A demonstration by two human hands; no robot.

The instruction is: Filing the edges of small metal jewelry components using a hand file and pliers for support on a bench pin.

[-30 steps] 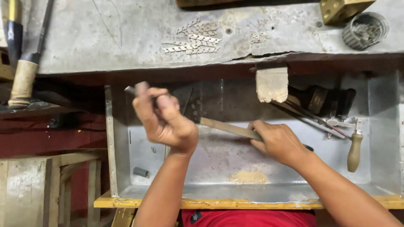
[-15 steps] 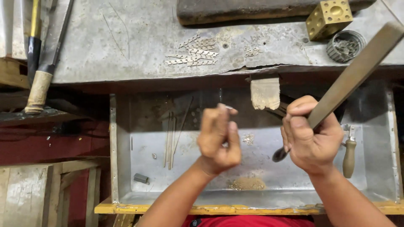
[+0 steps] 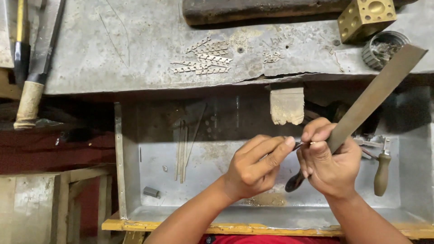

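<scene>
Half a second ago the hands were apart over the metal tray (image 3: 135, 180); now the left hand (image 3: 253, 169) has closed in on the right hand (image 3: 327, 165), so the small metal piece (image 3: 302, 144) is pinched between the fingertips of both, above the tray's middle. The right hand also stays clenched around a long flat file (image 3: 375, 97), whose blade slants up toward the worn bench (image 3: 113, 45). The piece is tiny, thin and silvery, and its shape is too small to tell.

a single head-worn camera looks steeply down from above, close over the metal tray (image 3: 131, 180) and the grey workbench (image 3: 113, 49) beyond it. both forearms enter from the bottom edge. there is no second view to share with.
</scene>
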